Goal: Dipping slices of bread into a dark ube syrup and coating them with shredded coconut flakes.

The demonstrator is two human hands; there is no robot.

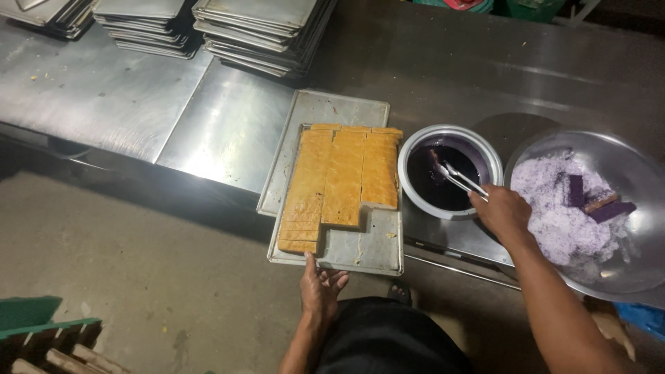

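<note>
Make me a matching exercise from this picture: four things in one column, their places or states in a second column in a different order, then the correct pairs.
Things:
1. tongs
2. left hand
3. purple-coated pieces
4. stacked trays

Places or states:
A. at the near edge of the tray of golden bars
B. lying on pale purple flakes in the big metal bowl
C. held by the right hand, tips in the bowl of dark purple liquid
D. piled at the back of the steel table

Pairs: 1-C, 2-A, 3-B, 4-D
</note>
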